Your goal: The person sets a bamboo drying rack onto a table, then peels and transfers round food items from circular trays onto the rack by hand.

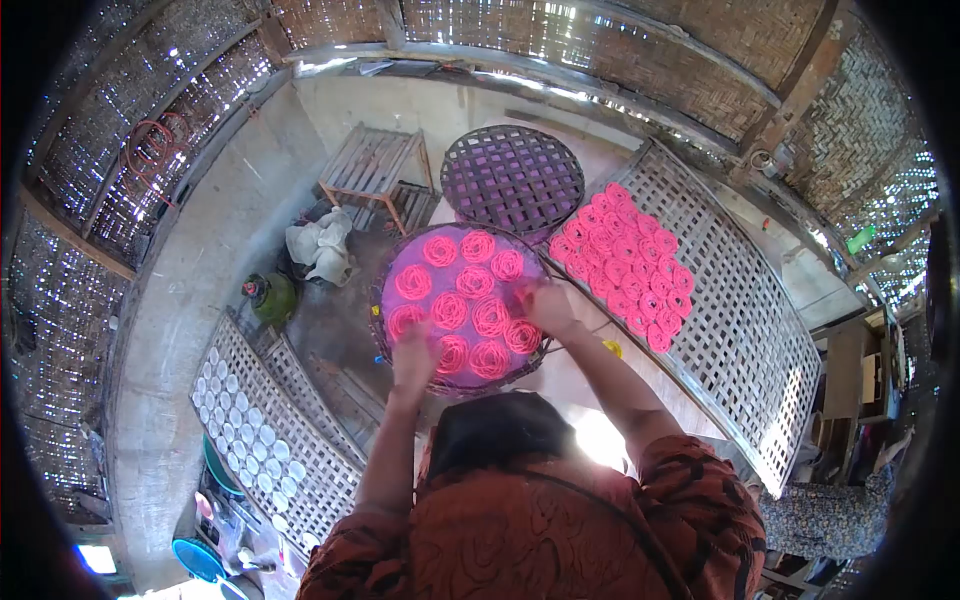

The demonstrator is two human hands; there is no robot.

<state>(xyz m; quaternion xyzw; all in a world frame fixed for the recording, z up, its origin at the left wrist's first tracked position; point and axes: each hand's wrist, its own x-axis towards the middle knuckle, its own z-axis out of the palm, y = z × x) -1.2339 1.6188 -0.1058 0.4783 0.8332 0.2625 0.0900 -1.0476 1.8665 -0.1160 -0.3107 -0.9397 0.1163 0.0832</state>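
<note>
In front of me stands a round tray [398, 318] with a purple surface and a dark woven rim. Several bright pink coils of thin strands [475, 282] lie spread over it, each wound in a loose ring. My left hand [415, 358] is at the tray's near left side, beside a pink coil [405, 320]; its fingers are smeared by motion. My right hand [548, 308] reaches over the right rim, close to another coil [490, 316]. Its fingers are blurred too, and whether it holds anything is unclear.
A woven bamboo rack [735, 290] at right bears many pink discs [625, 262]. Behind the tray sits a round lattice basket [512, 178]. At left are a rack with white discs [245, 430], a green gas cylinder [270, 298] and a wooden stool [375, 160]. A patterned cloth [825, 515] shows at lower right.
</note>
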